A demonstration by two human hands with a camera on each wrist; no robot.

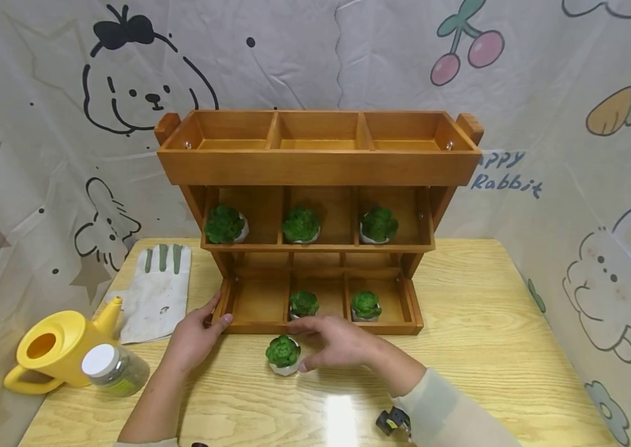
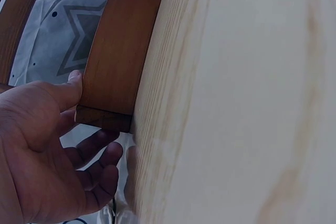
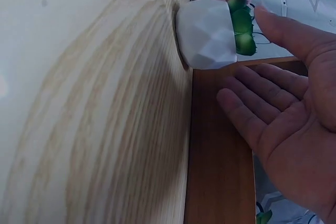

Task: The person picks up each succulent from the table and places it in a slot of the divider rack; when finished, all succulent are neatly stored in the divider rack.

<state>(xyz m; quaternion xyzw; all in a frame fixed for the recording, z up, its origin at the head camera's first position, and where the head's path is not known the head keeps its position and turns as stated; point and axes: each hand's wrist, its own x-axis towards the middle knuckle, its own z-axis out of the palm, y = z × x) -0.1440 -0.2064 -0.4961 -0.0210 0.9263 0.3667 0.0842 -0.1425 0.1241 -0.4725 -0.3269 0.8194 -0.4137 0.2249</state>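
Note:
A three-tier wooden plant shelf (image 1: 319, 169) stands on the table. My left hand (image 1: 195, 338) grips the front left corner of its bottom tray (image 1: 259, 328), thumb at the front board (image 2: 118, 51) and forefinger round the side. In front of that tray, a small green succulent in a white faceted pot (image 1: 283, 354) stands upright on the table. Just right of it is my right hand (image 1: 337, 343), fingers extended and thumb spread, with nothing held. Seen from the right wrist, the white pot (image 3: 207, 34) lies beyond the fingertips (image 3: 227, 97).
Potted succulents stand in the middle tier's three compartments and in the bottom tray's middle and right ones (image 1: 366, 305). At left are a yellow watering can (image 1: 61, 347), a white-lidded jar (image 1: 116, 370) and a work glove (image 1: 157, 295). A small black object (image 1: 392, 421) lies by my right sleeve.

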